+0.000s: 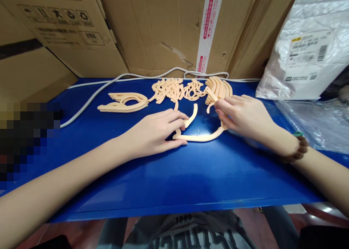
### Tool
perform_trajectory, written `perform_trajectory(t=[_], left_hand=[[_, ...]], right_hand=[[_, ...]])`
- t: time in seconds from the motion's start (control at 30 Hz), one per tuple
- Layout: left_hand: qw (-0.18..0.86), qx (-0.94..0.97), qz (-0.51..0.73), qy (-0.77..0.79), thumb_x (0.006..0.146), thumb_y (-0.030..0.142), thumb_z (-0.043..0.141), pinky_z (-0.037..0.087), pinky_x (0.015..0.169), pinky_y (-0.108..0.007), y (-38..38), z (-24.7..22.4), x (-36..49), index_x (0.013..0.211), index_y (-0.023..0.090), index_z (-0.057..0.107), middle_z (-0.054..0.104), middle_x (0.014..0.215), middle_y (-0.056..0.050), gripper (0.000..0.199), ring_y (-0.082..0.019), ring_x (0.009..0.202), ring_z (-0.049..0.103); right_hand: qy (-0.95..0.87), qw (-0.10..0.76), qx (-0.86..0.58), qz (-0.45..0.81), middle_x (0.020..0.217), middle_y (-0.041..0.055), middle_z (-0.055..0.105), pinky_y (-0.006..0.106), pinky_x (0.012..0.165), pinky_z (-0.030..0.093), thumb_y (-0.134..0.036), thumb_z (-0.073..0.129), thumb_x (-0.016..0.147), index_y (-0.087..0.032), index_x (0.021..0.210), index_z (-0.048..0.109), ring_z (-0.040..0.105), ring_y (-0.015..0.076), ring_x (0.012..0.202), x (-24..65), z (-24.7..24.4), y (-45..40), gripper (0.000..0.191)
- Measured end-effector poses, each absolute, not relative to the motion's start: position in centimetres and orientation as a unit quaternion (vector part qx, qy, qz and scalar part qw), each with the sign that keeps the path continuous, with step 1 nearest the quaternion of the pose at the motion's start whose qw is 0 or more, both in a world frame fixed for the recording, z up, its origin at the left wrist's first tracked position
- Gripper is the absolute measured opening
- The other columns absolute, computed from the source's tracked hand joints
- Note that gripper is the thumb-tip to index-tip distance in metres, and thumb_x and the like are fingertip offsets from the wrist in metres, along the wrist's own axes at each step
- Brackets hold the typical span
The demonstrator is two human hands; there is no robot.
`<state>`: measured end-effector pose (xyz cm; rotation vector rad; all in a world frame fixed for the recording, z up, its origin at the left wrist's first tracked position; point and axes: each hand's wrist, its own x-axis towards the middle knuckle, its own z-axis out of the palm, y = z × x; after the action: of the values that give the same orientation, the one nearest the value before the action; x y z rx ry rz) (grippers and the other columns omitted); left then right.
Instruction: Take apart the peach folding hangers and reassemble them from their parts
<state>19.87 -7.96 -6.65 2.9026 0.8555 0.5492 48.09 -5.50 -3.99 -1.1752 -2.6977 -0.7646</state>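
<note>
My left hand [160, 130] is over the blue table, with thumb and fingers closed around the left end of a curved cream plastic hanger piece [201, 138]. A shorter curved piece [193, 115] sticks out from under its fingertips. My right hand [241, 112] pinches a narrow cream hanger strip [210, 93], tilted at the front of a stack of curved hanger arms [221, 87]. The long piece's right end runs up beneath my right fingers, where its joint is partly hidden. Behind lie a pile of wavy pieces [169, 89] and a smaller pile of hook-shaped pieces [193, 90].
Stacked folded hangers [122, 102] lie at left on the blue table [191, 183]. A white cable [109, 82] runs along the back, before a large cardboard box [163, 27]. A white parcel bag [302, 59] and clear plastic film [311, 121] are at right.
</note>
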Motion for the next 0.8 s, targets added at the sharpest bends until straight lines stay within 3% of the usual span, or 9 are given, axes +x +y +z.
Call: perform_trajectory(t=[0.23,0.63,0.73,0.8], left_hand=[[0.047,0.946,0.175,0.267,0.100,0.031,0.050,0.051,0.090,-0.032,-8.2,-6.8,19.9,0.115,0.017,0.057,0.066,0.128,-0.010,0.022,-0.021,0.110,0.063],[0.104,0.941,0.186,0.262,0.093,0.005,0.043,0.051,0.097,-0.031,-8.4,-7.1,20.4,0.112,0.019,0.056,0.067,0.126,-0.007,0.027,-0.017,0.115,0.062],[0.068,0.934,0.198,0.288,0.093,0.005,0.043,0.048,0.103,-0.035,-8.2,-7.1,20.3,0.111,0.018,0.056,0.063,0.131,-0.008,0.026,-0.020,0.123,0.058],[0.013,0.922,0.208,0.327,0.094,0.009,0.046,0.048,0.099,-0.040,-8.0,-7.1,20.2,0.110,0.017,0.057,0.065,0.125,-0.010,0.020,-0.024,0.117,0.059]], right_hand=[[-0.889,0.056,-0.379,-0.250,0.084,0.0089,0.070,0.033,0.064,0.034,-0.026,0.042,0.099,-0.017,0.099,0.064,0.059,0.0211,0.072,48.1,-4.3,-5.5,0.024],[-0.910,0.058,-0.352,-0.212,0.084,0.0089,0.069,0.033,0.067,0.035,-0.023,0.042,0.100,-0.015,0.098,0.066,0.061,0.0210,0.075,47.3,-4.6,-6.4,0.025],[-0.921,0.069,-0.338,-0.180,0.084,0.0076,0.069,0.032,0.069,0.036,-0.029,0.040,0.103,-0.016,0.097,0.066,0.061,0.0201,0.076,47.1,-4.7,-6.7,0.029],[-0.929,0.080,-0.332,-0.144,0.082,0.0066,0.069,0.032,0.069,0.036,-0.032,0.038,0.104,-0.016,0.095,0.066,0.061,0.0194,0.073,46.9,-4.7,-7.0,0.034]])
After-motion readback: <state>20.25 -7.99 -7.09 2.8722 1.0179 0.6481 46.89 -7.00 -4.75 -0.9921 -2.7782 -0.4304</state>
